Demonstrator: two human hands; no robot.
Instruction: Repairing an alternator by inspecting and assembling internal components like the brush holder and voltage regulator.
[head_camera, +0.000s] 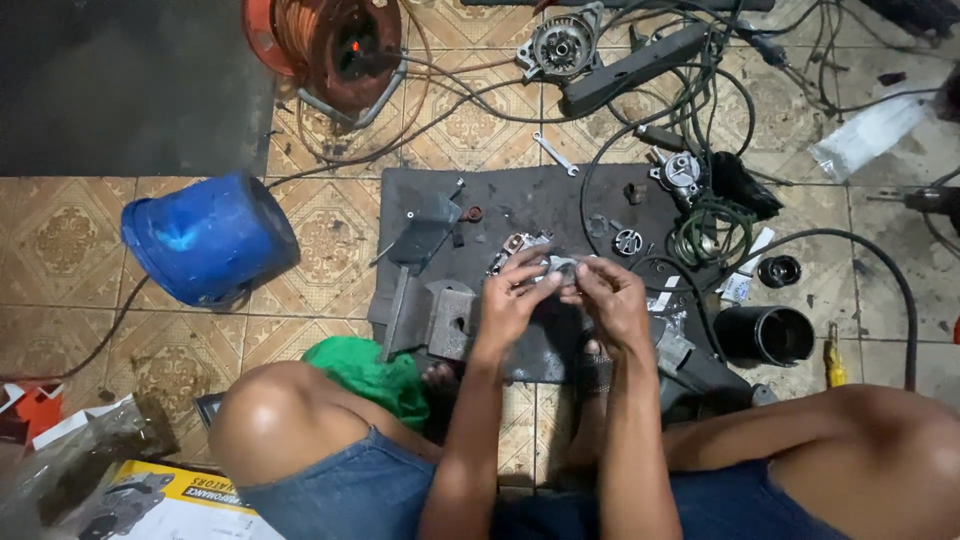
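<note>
Two hands meet over a dark mat, pinching one small metal part between them.

Both the left hand (510, 300) and the right hand (612, 298) close their fingertips on the small metal part (556, 266), held just above the middle of the dark mat (520, 200), forearms rising side by side from between the bent knees at the near edge. Room is tight: a grey metal bracket (440, 320) lies just left of the left hand, a black cylinder (765, 335) sits off the mat's right edge, and coiled cables (705, 225) crowd its far right corner. A blue bucket (208, 238) lies tipped on the tiles well to the left, and an orange cable reel (330, 45) stands far left. A small wrench (553, 153) lies just beyond the mat's far edge.
</note>
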